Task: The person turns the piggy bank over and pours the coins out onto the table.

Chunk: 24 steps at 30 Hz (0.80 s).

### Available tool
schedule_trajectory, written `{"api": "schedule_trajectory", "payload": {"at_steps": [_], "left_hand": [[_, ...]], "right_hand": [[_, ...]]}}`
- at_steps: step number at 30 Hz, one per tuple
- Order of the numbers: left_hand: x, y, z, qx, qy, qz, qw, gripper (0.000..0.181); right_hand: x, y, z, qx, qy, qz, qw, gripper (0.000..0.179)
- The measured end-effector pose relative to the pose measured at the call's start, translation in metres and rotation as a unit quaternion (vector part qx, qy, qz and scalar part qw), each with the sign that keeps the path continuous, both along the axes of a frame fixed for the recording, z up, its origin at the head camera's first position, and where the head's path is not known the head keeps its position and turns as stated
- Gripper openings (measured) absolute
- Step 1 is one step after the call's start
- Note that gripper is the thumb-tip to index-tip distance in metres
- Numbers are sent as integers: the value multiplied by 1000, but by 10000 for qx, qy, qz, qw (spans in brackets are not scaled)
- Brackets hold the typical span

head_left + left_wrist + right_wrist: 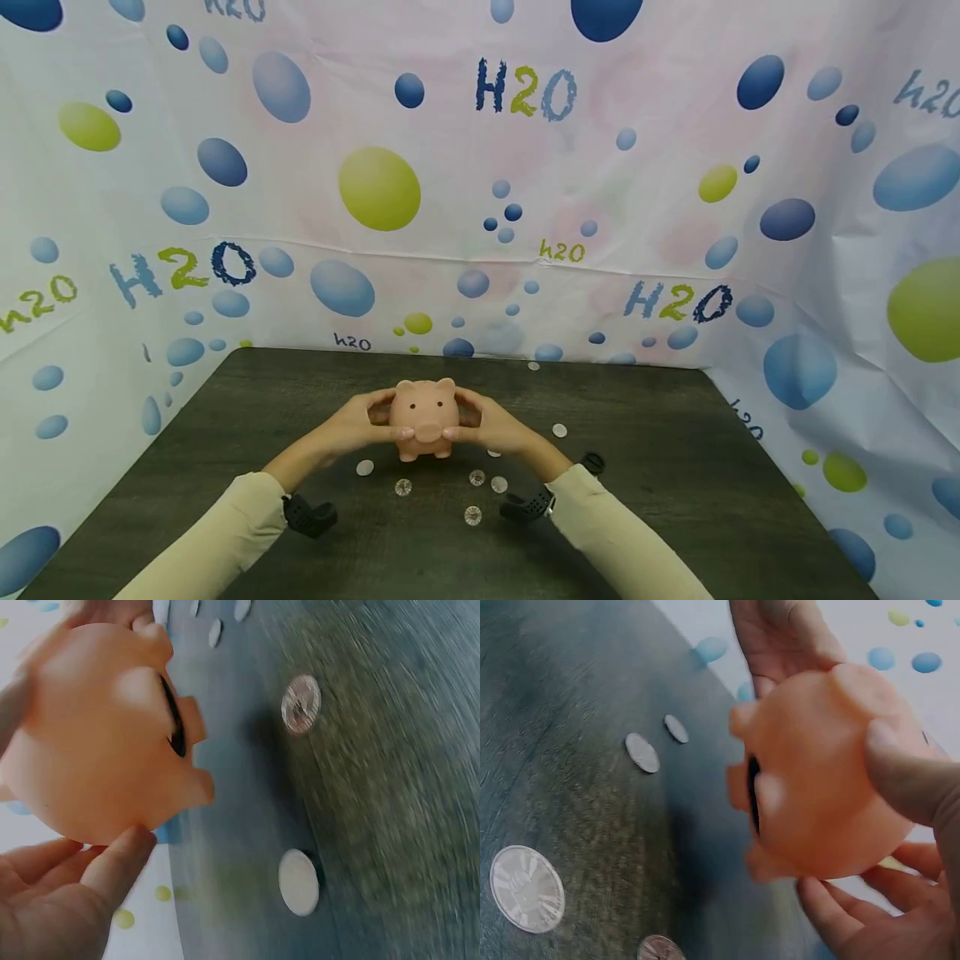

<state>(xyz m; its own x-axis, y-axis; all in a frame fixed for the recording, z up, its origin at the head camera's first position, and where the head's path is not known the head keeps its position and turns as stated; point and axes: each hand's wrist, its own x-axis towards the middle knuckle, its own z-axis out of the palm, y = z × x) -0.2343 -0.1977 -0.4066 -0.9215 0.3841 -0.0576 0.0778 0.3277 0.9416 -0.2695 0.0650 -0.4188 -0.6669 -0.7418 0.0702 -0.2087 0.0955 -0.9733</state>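
A pink piggy bank [425, 412] faces me, held upright between both hands over the dark table. My left hand [367, 422] grips its left side, fingers around behind and thumb beside the snout. On the opposite side my right hand [491, 423] holds it the same way, its thumb also at the snout. Both wrist views show the bank [97, 742] raised off the table, its short feet toward the tabletop. A dark round patch [753, 793] shows on its underside between the feet. Several silver coins [402, 487] lie below and around the hands.
A small black round piece [592, 463] lies by the right forearm. Farther back on the table [300, 375] are more coins, one [533, 366] near the far edge. A white sheet [450, 125] with coloured dots hangs behind and on both sides. Each wrist wears a black strap.
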Motion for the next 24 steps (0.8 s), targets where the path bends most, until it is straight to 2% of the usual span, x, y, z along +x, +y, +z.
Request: {"api": "schedule_trajectory", "payload": {"at_steps": [3,5,8,12,15,19,24], "left_hand": [[-1,-4,-2,-71,312,-107,9994,99],[-2,-4,-4,-227,598,-39,9979,104],[-2,-1,-9,-557,1101,84,9923,106],[0,3,-16,-855,1517,230,9845,106],[2,5,-21,-1011,1690,327,9799,105],[3,7,-27,-1121,1693,403,9783,105],[3,8,-30,-1134,1660,464,9785,106]], "right_hand": [[-1,-7,-6,-23,561,34,9984,82],[-2,-11,-11,-23,834,-60,9965,86],[-1,-14,-18,-37,1141,-262,9931,89],[4,-15,-18,69,1542,-459,9869,91],[11,-14,-10,177,1776,-452,9829,88],[17,-13,1,291,1840,-373,9818,85],[14,-14,-3,325,1806,-417,9821,84]]}}
